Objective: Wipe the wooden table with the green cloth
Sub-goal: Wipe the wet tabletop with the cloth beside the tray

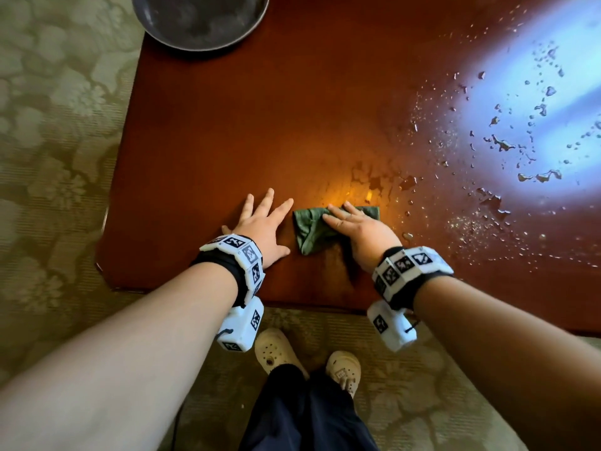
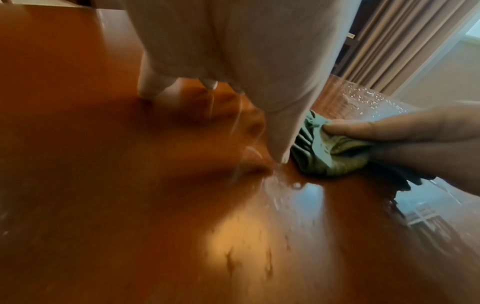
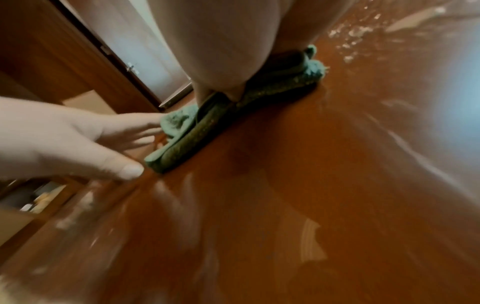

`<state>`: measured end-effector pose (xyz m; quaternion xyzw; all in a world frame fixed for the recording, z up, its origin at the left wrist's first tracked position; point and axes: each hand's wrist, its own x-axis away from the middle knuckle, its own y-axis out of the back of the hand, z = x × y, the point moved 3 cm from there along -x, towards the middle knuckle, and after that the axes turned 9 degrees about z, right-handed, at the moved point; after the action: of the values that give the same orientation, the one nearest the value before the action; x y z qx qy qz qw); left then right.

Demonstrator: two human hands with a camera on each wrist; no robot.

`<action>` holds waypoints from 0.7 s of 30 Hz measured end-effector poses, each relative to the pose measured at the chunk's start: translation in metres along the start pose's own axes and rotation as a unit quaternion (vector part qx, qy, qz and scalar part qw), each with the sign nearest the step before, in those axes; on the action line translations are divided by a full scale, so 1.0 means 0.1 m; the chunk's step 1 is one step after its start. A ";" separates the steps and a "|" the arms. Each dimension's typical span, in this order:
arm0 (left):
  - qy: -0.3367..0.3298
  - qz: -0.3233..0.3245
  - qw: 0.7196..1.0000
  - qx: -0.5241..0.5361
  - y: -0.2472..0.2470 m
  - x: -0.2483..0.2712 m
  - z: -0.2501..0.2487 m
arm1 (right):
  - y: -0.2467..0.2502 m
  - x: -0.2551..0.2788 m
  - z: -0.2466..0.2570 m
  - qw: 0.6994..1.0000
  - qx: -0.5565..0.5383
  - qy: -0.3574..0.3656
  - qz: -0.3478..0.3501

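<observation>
A crumpled green cloth (image 1: pixel 313 227) lies on the glossy reddish wooden table (image 1: pixel 244 125) near its front edge. My right hand (image 1: pixel 354 222) presses flat on the cloth with straight fingers, covering its right half; the cloth (image 3: pixel 182 133) shows under the palm in the right wrist view. My left hand (image 1: pixel 263 219) lies flat on the bare wood just left of the cloth (image 2: pixel 327 156), fingers spread, index finger close to the cloth's edge. Water drops (image 1: pixel 500 144) and puddles cover the table's right side.
A dark round metal tray (image 1: pixel 200 19) sits at the table's far left corner. Patterned green carpet (image 1: pixel 55 141) surrounds the table. My feet in beige clogs (image 1: pixel 276 349) stand just before the front edge. Curtains (image 2: pixel 405 45) hang beyond the table.
</observation>
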<state>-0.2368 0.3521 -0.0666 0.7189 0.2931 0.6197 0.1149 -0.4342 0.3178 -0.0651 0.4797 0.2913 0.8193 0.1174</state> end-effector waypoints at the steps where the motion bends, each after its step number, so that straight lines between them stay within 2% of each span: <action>1: -0.001 0.004 1.000 -0.002 0.05 -0.03 0.00 | 0.10 -0.06 -0.02 1.000 -0.002 -0.007 0.004; 6: -0.008 0.015 1.000 -0.020 0.30 -0.22 0.01 | 0.49 -0.32 -0.18 0.997 -0.045 -0.034 -0.049; 10: -0.012 0.011 0.999 -0.032 0.47 -0.41 -0.06 | 0.78 -0.50 -0.32 0.996 -0.050 -0.045 -0.062; 14: -0.015 0.016 0.999 -0.044 0.69 -0.63 -0.22 | 1.07 -0.66 -0.50 0.996 -0.042 -0.060 -0.043; 21: -0.015 -0.019 1.000 -0.013 1.43 -1.22 -0.77 | 1.83 -1.09 -1.01 0.997 -0.035 -0.057 -0.031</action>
<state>-0.2784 0.1533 -0.0757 0.7207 0.2972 0.6105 0.1402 -0.4489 0.0826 -0.0729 0.5118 0.2702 0.7965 0.1753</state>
